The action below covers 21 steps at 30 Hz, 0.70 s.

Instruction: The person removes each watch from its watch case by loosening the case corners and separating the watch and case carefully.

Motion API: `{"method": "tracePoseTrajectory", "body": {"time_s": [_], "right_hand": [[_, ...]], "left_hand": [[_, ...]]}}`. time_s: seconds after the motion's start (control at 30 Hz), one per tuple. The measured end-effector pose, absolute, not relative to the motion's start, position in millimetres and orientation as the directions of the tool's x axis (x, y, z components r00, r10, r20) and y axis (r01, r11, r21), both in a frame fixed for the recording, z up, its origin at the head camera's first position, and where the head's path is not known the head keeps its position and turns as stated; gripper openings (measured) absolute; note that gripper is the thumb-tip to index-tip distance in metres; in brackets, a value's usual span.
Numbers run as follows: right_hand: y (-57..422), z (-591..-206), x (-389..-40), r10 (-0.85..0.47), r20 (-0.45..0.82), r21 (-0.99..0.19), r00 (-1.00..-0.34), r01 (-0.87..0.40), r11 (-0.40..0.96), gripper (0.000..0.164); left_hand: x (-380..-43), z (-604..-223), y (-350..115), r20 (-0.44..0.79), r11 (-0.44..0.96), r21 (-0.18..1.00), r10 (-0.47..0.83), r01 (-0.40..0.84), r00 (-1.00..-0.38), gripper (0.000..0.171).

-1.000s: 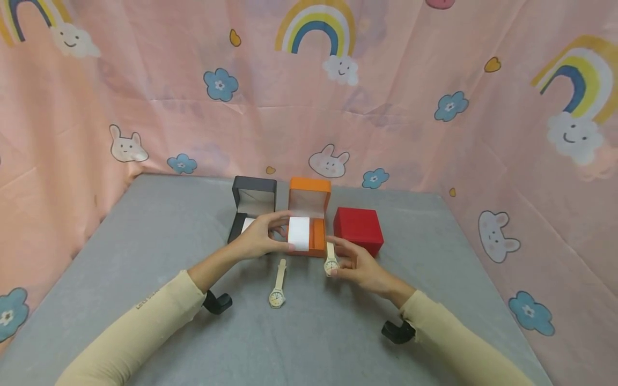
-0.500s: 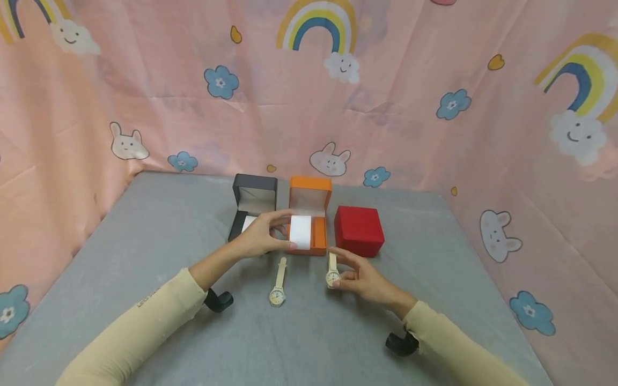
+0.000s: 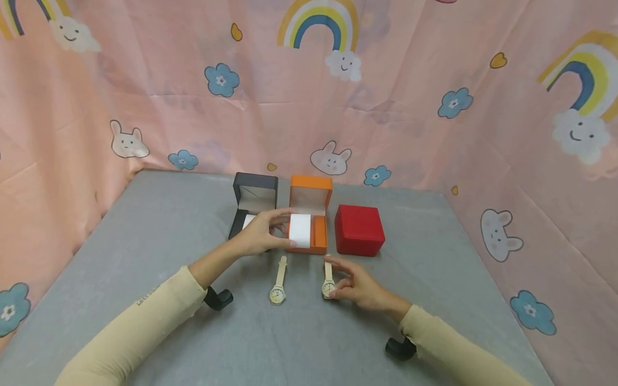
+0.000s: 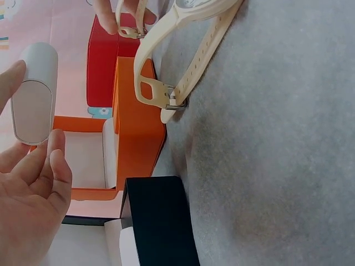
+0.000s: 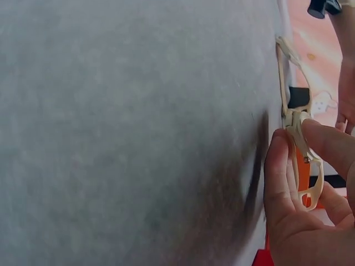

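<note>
My left hand [image 3: 259, 234] pinches a white watch cushion [image 4: 34, 94] between thumb and fingertips, raised in front of the open orange watch box [image 3: 318, 236]. In the right hand [image 3: 361, 288] is a cream wristwatch [image 3: 328, 283], gripped at its case by thumb and fingers, just at or above the table. Its strap forms a loop in the right wrist view. A second cream wristwatch [image 3: 277, 292] lies on the table between the hands, strap buckled. Left of the orange box stands an open black watch box [image 3: 255, 185], partly hidden by the left hand, with something white inside.
A closed red box [image 3: 359, 230] stands right of the orange one. The grey table [image 3: 193, 343] meets a pink patterned cloth [image 3: 270, 123] at its back and sides. Black wrist mounts [image 3: 218, 299] hang below both sleeves.
My right hand has moved with its wristwatch away from the orange box, toward the table's front, and lower. The left hand stays in nearly the same place, still holding the cushion.
</note>
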State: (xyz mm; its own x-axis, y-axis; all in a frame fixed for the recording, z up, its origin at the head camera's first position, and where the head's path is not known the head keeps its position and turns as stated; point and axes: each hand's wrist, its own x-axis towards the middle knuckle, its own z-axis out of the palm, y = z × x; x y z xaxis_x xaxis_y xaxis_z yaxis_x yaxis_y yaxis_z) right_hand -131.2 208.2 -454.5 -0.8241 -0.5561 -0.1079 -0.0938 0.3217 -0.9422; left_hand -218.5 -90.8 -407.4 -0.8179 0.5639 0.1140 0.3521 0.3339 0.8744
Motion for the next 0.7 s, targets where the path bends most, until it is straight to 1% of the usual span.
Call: {"method": "tracePoseTrajectory", "body": {"time_s": [0.2, 0.5, 0.57, 0.7], "right_hand": [[201, -458, -127, -0.535, -0.134, -0.932, -0.834, -0.078, 0.354, 0.078], [195, -456, -120, -0.501, -0.143, -0.909, -0.853, -0.087, 0.408, 0.079], [194, -455, -118, -0.496, -0.144, -0.886, -0.856, -0.112, 0.45, 0.077], [193, -454, -115, -0.5, -0.111, -0.811, -0.859, -0.212, 0.545, 0.073]], "left_hand": [[-220, -408, -92, 0.105, 0.34, 0.875, 0.564, 0.346, -0.819, 0.077], [-221, -404, -91, 0.091, 0.345, 0.877, 0.565, 0.335, -0.82, 0.079], [-221, -404, -91, 0.091, 0.349, 0.874, 0.565, 0.337, -0.82, 0.079], [-221, -405, -90, 0.097, 0.347, 0.872, 0.567, 0.344, -0.818, 0.079]]}}
